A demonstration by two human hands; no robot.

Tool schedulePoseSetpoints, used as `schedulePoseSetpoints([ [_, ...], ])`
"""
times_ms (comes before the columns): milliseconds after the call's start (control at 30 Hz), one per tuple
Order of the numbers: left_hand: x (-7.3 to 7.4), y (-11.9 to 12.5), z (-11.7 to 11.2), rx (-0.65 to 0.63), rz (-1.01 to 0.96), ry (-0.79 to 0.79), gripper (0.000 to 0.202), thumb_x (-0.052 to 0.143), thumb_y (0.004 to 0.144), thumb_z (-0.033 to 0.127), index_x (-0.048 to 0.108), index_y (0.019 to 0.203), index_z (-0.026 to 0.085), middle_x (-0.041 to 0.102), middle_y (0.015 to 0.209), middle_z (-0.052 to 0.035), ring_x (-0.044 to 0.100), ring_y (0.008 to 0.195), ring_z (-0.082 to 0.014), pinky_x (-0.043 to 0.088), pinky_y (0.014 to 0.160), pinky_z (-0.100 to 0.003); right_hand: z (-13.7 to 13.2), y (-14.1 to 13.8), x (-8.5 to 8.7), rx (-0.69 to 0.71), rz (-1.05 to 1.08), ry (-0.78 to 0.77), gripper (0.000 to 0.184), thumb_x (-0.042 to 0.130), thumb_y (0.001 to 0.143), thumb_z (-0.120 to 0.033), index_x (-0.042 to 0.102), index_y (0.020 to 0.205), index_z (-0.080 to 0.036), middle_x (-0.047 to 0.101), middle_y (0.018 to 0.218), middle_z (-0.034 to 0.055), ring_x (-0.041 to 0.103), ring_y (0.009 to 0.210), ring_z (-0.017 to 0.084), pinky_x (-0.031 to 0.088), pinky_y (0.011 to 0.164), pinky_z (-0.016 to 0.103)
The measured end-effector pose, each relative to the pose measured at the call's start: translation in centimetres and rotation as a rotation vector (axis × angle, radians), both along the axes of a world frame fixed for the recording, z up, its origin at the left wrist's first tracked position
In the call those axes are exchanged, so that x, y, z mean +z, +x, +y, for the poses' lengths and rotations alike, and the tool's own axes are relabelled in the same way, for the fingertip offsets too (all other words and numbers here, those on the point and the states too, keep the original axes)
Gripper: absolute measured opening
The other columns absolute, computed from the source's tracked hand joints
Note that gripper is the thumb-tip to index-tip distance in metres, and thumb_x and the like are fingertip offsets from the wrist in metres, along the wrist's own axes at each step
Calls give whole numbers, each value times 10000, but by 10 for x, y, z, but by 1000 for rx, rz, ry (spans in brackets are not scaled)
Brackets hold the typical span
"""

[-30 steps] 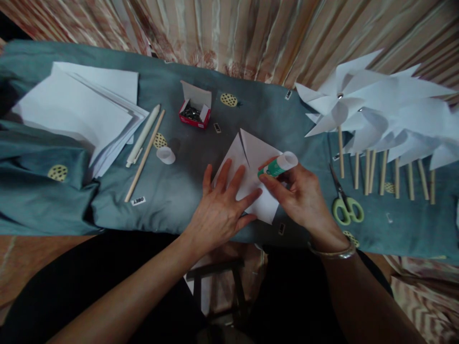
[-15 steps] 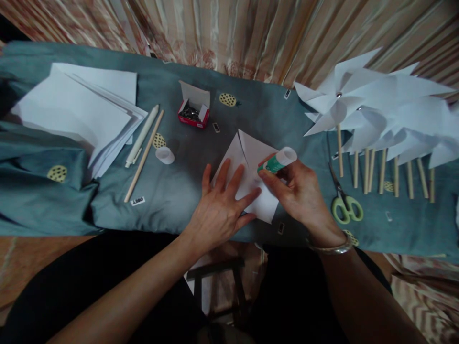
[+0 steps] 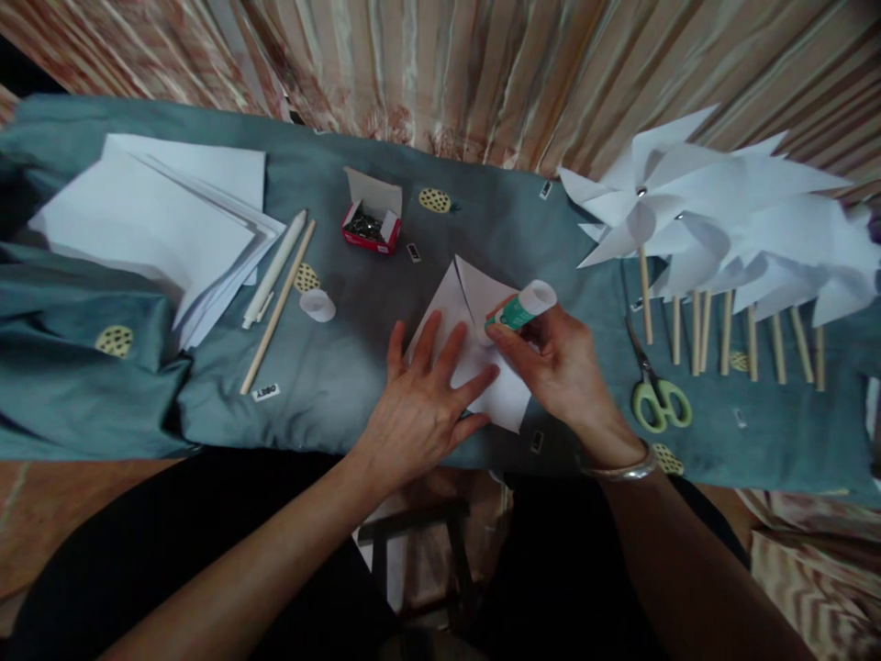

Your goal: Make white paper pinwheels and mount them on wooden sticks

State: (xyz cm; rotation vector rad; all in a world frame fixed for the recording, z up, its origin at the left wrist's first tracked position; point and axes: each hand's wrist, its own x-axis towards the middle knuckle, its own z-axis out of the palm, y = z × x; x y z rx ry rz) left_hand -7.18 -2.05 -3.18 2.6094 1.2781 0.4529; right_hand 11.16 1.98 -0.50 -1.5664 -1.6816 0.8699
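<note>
A square of white paper (image 3: 506,401) with a cut running in from its far corner lies in front of me. My left hand (image 3: 423,404) rests on its left half, fingers spread flat. In my right hand (image 3: 568,363) is a green and white glue stick (image 3: 518,309), tilted, its lower end at the paper near the middle. My fingers partly hide where the glue meets the paper. The white glue cap (image 3: 317,305) stands apart on the cloth, left of the paper.
Left lie a stack of white paper (image 3: 151,220), a pen (image 3: 275,269) and a wooden stick (image 3: 279,308). An open red box (image 3: 372,229) of small metal pieces stands behind. Scissors (image 3: 661,402) and several paper pinwheels (image 3: 702,202) on sticks lie right, on green cloth (image 3: 372,358).
My right hand has shifted slightly left with the glue stick, toward the middle of the paper. My left hand stays in place. The view has tilted a little.
</note>
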Motion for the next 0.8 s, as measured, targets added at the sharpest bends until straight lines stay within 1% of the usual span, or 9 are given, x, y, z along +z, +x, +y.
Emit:
schedulePoseSetpoints([
  [233,1,1,0,5,-10,-10,541,614,850,541,534,1352,356,393,1539,-118,227,1456,-439,146,1103,-744,0,-2,1,26,-20,-13,240,636,861,-417,624,947,-192,692,852,49,661,787,203,515,728,352],
  [433,1,0,0,1,-9,-20,555,612,851,544,525,1362,347,369,1552,-126,207,1462,-443,122,1110,-741,-1,-1,1,72,-40,-22,276,627,864,-478,613,963,-221,697,833,40,658,747,205,521,708,358],
  [533,2,0,0,2,0,-20,550,611,849,547,531,1355,347,379,1544,-127,212,1461,-443,131,1108,-741,-2,0,3,94,-55,-28,272,615,873,-473,609,975,-221,697,822,39,660,737,208,517,691,353],
  [633,2,0,1,-1,5,-14,553,607,851,549,531,1358,342,382,1538,-146,221,1455,-455,145,1098,-748,-3,1,6,121,-96,-23,267,611,874,-465,610,964,-214,694,807,37,659,725,207,497,650,331],
  [800,3,0,0,-5,15,-23,542,590,871,529,521,1375,341,375,1539,-165,225,1451,-463,144,1091,-753,-3,4,10,150,-160,-23,238,611,872,-417,626,943,-190,692,794,38,635,680,185,458,599,297],
])
